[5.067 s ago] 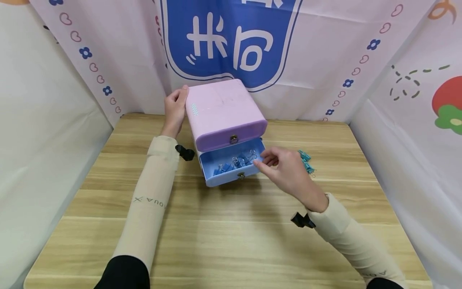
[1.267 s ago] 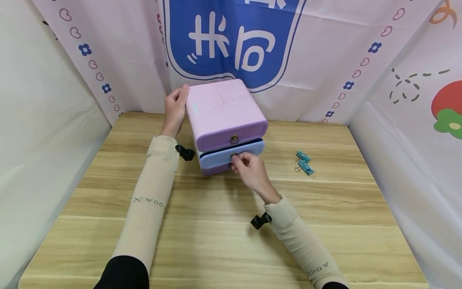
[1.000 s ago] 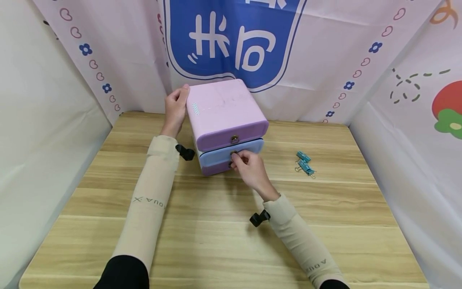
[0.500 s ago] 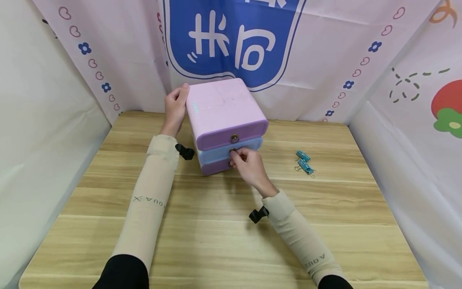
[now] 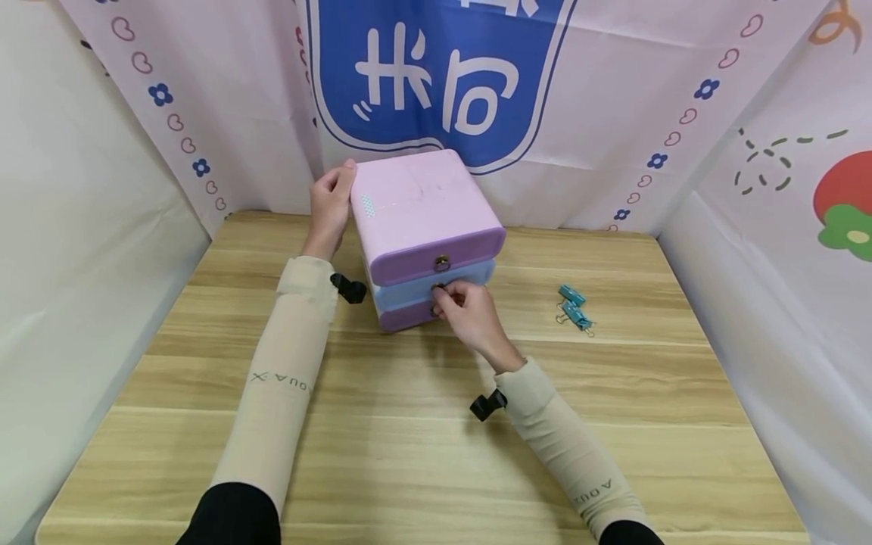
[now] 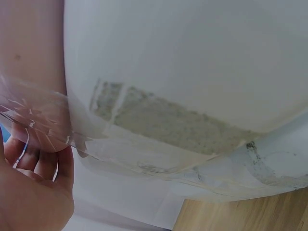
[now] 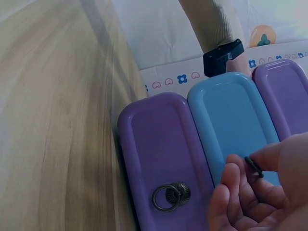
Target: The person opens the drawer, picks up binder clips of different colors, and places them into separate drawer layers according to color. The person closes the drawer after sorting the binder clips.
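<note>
A pink and purple storage box with three stacked drawers [image 5: 422,193] stands at the back middle of the table. My left hand [image 5: 330,208] grips its rear left edge; the left wrist view shows the fingers [image 6: 45,166] curled at the back of the translucent, taped side. In front, my right hand [image 5: 473,318] pinches the small metal ring pull [image 7: 254,167] of the blue middle drawer [image 7: 236,113] between thumb and finger. That drawer sits flush with the purple bottom drawer [image 7: 159,139] and the purple top drawer [image 5: 409,260]. The blue drawer's contents are hidden.
Several teal binder clips [image 5: 576,314] lie on the wooden table [image 5: 409,454] to the right of the box. A printed cloth backdrop [image 5: 579,113] hangs close behind the box. White cloth walls [image 5: 75,265] flank both sides.
The blue drawer, earlier pulled out with blue binder clips inside, has gone back in. My right hand moved from its right rim to the ring pull. The left hand has stayed put.
</note>
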### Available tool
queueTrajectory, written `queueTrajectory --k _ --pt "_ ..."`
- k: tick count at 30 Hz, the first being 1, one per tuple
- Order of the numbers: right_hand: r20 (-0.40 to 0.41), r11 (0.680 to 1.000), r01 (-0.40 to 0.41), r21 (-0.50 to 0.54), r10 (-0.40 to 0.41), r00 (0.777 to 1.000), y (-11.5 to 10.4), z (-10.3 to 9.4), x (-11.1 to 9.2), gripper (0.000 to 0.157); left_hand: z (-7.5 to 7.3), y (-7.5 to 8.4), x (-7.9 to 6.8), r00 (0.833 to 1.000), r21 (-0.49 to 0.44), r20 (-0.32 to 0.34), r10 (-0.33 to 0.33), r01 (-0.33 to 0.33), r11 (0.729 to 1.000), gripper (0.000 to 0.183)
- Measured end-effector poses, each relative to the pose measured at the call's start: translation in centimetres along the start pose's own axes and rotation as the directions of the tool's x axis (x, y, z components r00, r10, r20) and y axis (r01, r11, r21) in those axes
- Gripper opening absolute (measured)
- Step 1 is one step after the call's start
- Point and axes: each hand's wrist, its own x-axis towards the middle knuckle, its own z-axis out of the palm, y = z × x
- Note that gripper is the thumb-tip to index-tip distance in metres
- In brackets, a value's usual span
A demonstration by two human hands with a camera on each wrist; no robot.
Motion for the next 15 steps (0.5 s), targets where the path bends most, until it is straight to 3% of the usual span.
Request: queueTrajectory --k 8,15 --pt "0.013 0.999 -0.004 -0.048 0.005 1.000 1.0 0.0 0.0 0.034 -0.1 -0.4 0.0 1.000 0.004 0.001 0.008 -0.008 1.000 0.038" --pt "0.030 0.979 0.035 -0.200 -0.030 0.999 1.8 -0.5 -0.2 0.020 -0.1 -0.3 0.0 1.000 0.003 0.002 0.019 -0.019 1.000 0.037"
